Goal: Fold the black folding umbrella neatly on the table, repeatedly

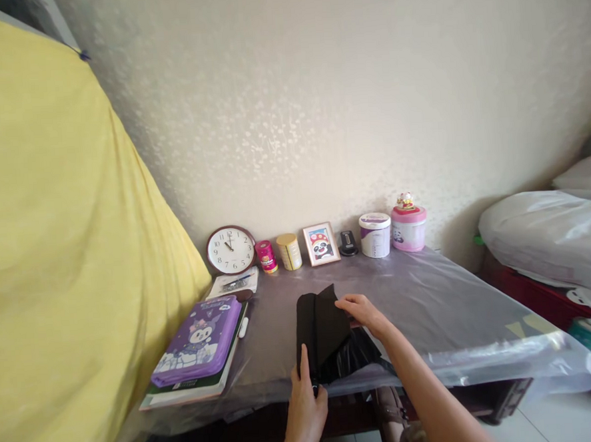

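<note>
Grip by the left hand (307,407) on the near end of a black, matte, oblong folding case (306,322), long axis pointing away over the grey, plastic-covered bench (431,306); rightward, nearer the raised black flap (333,327), pinch by the right hand (362,312) at its right edge.

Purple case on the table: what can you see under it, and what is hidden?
Edges of a dark green book show beneath the purple case, which hides most of the book's cover.

Left hand (307,410) low, one digit (305,366) stretched upward! Right hand (362,311) sits higher, fingertips (341,303) pinching, bare forearm (422,376) slanting in from lower right.
</note>
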Demonstrator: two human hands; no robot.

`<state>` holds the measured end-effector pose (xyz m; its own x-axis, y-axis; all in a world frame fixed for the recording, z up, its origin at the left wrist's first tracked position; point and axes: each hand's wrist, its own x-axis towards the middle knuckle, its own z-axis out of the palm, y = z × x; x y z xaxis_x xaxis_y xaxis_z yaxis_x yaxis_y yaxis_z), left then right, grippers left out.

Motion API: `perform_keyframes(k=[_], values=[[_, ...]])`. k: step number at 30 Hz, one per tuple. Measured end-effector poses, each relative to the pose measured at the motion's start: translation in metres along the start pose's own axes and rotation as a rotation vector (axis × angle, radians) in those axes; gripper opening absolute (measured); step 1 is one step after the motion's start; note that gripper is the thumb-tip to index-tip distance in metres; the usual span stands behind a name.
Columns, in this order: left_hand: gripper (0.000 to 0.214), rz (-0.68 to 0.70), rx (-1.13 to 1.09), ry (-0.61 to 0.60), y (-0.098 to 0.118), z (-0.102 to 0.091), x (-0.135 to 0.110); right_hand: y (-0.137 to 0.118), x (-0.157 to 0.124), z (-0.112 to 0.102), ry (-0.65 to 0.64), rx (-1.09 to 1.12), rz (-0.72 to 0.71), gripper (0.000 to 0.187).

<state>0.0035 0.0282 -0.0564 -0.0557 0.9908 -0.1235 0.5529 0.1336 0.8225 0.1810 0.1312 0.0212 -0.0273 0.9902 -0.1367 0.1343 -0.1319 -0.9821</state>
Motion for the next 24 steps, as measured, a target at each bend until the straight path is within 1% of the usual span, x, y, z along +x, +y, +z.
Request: perform_keyframes(k=[3,8,13,17,19,22,24], values=[[0.077,0.023,0.115,0.012,0.0,0.001,0.001,-0.006,0.0,0.015,-0.051,0.151,-0.007,0.023],[0.074,0.016,0.327,-0.002,0.005,0.005,0.001,-0.004,0.01,0.051,-0.109,0.282,0.027,0.025],[0.055,0.035,0.483,-0.013,0.003,0.01,0.002,0.002,0.018,0.086,-0.148,0.333,0.064,0.019],[0.055,0.068,0.512,-0.011,0.003,0.009,0.001,0.012,0.025,0.1,-0.133,0.281,0.085,0.015],[0.054,0.06,0.506,-0.01,0.004,0.007,0.0,0.018,0.03,0.103,-0.104,0.202,0.036,0.017],[0.056,0.051,0.47,-0.009,0.004,0.004,-0.002,0.028,0.037,0.106,-0.081,0.089,-0.101,0.021],[0.059,0.055,0.442,-0.002,0.002,0.003,-0.003,0.034,0.041,0.107,-0.056,0.023,-0.196,0.02]])
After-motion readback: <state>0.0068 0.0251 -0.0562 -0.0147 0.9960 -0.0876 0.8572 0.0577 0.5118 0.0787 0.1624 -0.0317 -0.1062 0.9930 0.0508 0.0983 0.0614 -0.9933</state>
